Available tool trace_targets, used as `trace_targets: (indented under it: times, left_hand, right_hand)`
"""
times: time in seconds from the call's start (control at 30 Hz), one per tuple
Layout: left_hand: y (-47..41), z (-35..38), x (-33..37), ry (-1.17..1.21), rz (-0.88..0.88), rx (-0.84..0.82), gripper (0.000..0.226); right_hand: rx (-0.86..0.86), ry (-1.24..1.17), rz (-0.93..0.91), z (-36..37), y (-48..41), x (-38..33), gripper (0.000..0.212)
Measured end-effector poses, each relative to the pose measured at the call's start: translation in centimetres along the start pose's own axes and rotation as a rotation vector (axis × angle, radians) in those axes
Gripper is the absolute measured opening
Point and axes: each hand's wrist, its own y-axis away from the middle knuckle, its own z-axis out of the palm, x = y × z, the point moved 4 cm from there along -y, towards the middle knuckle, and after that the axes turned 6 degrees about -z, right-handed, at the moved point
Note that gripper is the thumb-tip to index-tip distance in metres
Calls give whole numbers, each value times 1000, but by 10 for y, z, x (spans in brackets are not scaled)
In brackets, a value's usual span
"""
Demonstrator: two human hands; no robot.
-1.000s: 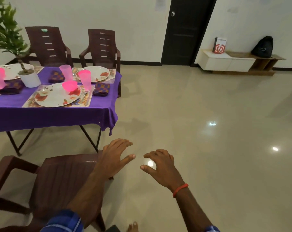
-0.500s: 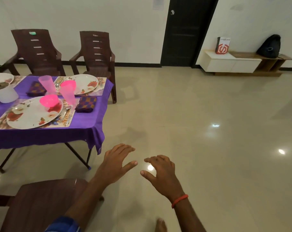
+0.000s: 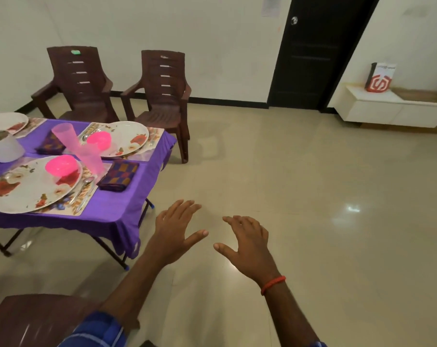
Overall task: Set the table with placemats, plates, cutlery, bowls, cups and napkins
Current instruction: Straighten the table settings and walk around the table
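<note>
A table under a purple cloth (image 3: 107,216) stands at the left. On it lie floral placemats (image 3: 81,207) with white flowered plates (image 3: 24,194), pink bowls (image 3: 60,166), pink cups (image 3: 91,156), spoons (image 3: 84,187) and folded patterned napkins (image 3: 118,175). A second plate (image 3: 131,137) sits at the far corner. My left hand (image 3: 173,232) hovers over the floor just right of the table's near corner, fingers spread, holding nothing. My right hand (image 3: 248,242), with a red wrist thread, hangs beside it, also spread and bare.
Two brown plastic chairs (image 3: 162,96) stand behind the table. Another brown chair (image 3: 37,319) is at the bottom left. A white plant pot (image 3: 4,147) sits on the table. A dark door (image 3: 315,51) and a low white shelf (image 3: 387,111) lie ahead over glossy floor.
My view has swung back left and nearer the table, so the settings look larger. Both hands stay spread and empty in front of me.
</note>
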Motion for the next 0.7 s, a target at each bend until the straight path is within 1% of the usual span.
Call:
trace_targets:
  times: [0.17,0.27,0.43,0.53,0.63,0.7]
  left_hand:
    - [-42,4,5,3,-32,14,79]
    - [-82,0,0,-13,-64,33,81]
    - [-164,6,-11,1,-67,54,77]
    - [-223,11,-19,37,-91,35,81]
    - [-272,11,-22,47,-73,24,82]
    - [-305,9,-28,63,-76,29,84]
  right_hand:
    - [-18,-41,26,-8,-54,32,74]
    - [-23,-34,1,-11,-93,48,77]
    - [-41,-15,-2,-15,-170,77,69]
    - [-53,-6,-19,-20,-219,90,68]
    - [-83,18,-33,-28,-263,98,69]
    - [-77,12,-30,-32,-293,103,75]
